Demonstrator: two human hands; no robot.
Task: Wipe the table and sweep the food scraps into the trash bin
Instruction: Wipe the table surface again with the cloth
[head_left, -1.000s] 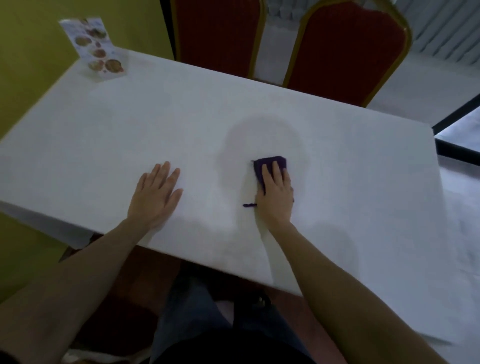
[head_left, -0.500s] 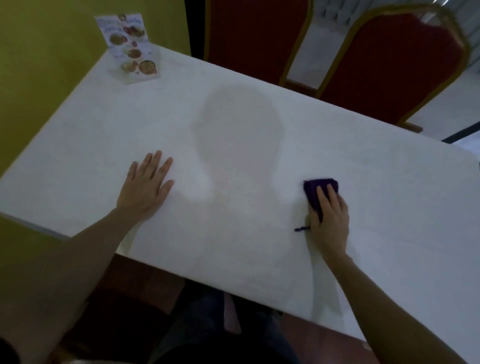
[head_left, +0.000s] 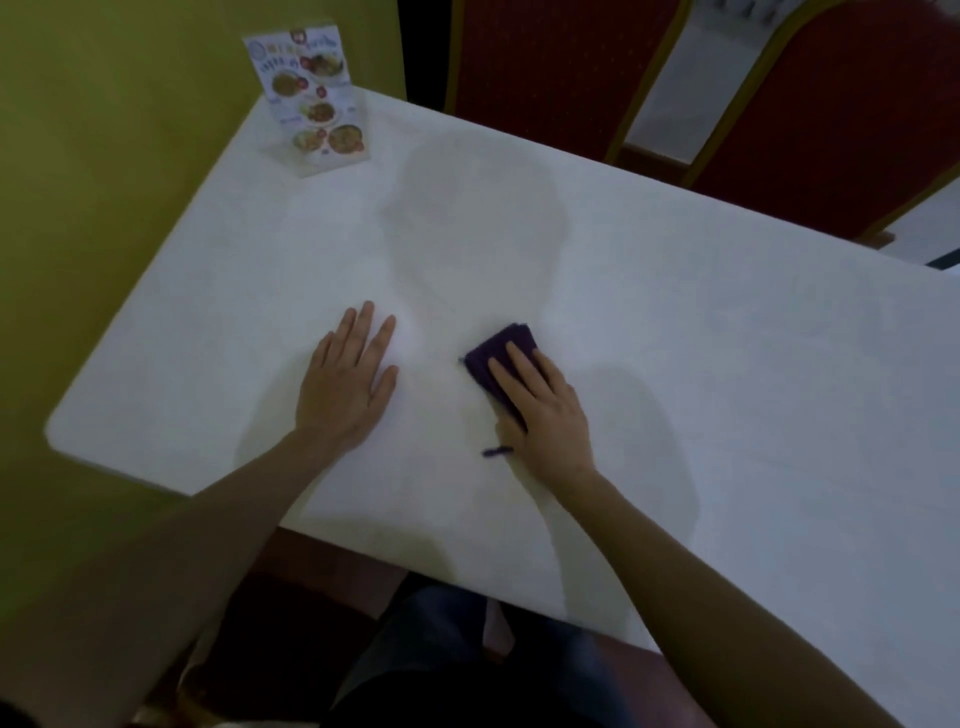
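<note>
Two bare hands lie on the white rectangular tabletop (head_left: 727, 332), both palm down. Left hand (head_left: 345, 384): fingers straight and slightly spread, flat on the bare surface, gripping nothing; grip open. Right hand (head_left: 543, 410): fingers extended and pressed flat on top of the dark purple folded cloth (head_left: 496, 358); grip open, not curled round the cloth, holding it down against the tabletop. The cloth sits near the centre of the tabletop, just right of the left hand, apart from it. Its far left corner sticks out beyond the fingertips; the near part is hidden under the palm. A thin purple strand (head_left: 496, 451) of the same colour lies on the surface at the near left side of the right hand, by the thumb.

Surface: soft grey shadows fall across the middle of the tabletop and near the right forearm. Food scraps cannot be made out on it at this sharpness.

Far left corner: an upright clear-plastic menu card with printed food photos (head_left: 311, 98), standing well apart from both hands. Left of the tabletop: yellow-green wall (head_left: 104, 182). Far side: two red upholstered chairs with gold-coloured frames, one (head_left: 540, 67) behind the middle, the other (head_left: 852, 119) to the right. Near edge: the person's legs in dark trousers (head_left: 467, 660) show below the tabletop.
</note>
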